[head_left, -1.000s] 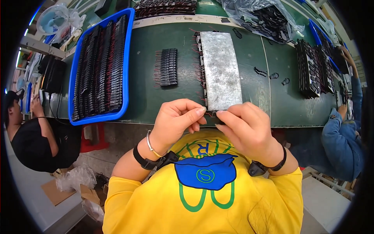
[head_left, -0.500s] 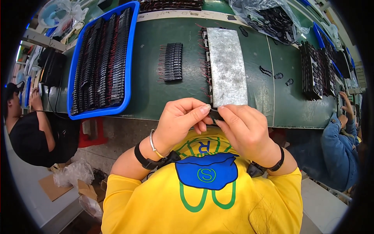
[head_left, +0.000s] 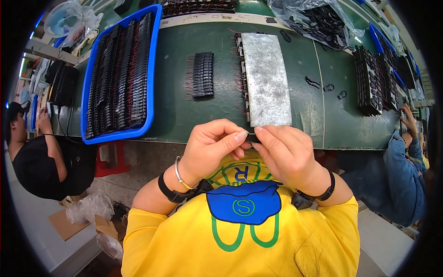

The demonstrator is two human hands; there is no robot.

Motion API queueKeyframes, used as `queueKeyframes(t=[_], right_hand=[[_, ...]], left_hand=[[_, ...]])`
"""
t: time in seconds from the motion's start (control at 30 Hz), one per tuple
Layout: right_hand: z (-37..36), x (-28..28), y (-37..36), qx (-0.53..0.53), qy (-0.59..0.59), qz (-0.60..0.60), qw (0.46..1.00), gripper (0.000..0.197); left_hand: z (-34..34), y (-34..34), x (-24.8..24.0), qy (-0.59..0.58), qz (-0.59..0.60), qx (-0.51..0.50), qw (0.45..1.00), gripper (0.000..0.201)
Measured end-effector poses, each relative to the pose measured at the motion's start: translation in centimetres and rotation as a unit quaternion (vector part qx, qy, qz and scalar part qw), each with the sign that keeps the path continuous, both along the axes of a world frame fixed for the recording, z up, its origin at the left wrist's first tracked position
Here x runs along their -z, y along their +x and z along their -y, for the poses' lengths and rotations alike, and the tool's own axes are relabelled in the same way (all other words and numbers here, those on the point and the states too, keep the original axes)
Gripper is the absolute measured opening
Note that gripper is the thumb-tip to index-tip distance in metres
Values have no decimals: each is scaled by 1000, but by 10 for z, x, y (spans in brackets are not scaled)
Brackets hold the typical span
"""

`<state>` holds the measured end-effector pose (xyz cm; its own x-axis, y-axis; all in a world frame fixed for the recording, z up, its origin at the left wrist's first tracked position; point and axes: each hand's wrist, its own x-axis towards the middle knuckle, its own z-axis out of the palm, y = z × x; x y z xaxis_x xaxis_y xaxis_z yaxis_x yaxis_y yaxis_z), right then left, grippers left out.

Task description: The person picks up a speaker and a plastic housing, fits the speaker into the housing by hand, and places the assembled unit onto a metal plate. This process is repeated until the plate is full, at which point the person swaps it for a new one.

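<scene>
In front of my chest, at the table's near edge, both hands pinch a small black part (head_left: 251, 138) between them. My left hand (head_left: 213, 143) has thumb and forefinger closed on its left side. The fingertips of my right hand (head_left: 287, 147) grip its other side; most of the part is hidden by the fingers. Just beyond my right hand lies a grey metal plate (head_left: 266, 78), with a row of black pieces with red wires (head_left: 243, 74) along its left edge. Left of that sits a neat block of black wired pieces (head_left: 203, 75).
A blue tray (head_left: 152, 92) packed with rows of black wired pieces stands at left. A plastic bag of black parts (head_left: 318, 25) lies far right, near loose black pieces (head_left: 328, 87). Stacked black parts (head_left: 369, 81) stand further right. People sit at both sides.
My left hand has shifted slightly left, and a little more of the black part shows between my fingertips. Both hands keep their pinch; the things on the table stay put.
</scene>
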<state>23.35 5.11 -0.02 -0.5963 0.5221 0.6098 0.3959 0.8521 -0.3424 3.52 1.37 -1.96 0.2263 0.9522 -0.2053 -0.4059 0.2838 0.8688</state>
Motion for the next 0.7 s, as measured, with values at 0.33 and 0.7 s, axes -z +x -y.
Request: queueKeyframes(t=[0.33, 0.7], right_hand=[[-1, 0, 12, -15, 27, 4, 1000, 35], [-9, 4, 16, -112, -342, -134, 924, 31]], left_hand=[[4, 16, -8, 149, -197, -27, 969, 13], [2, 0, -1, 347, -245, -56, 904, 15]])
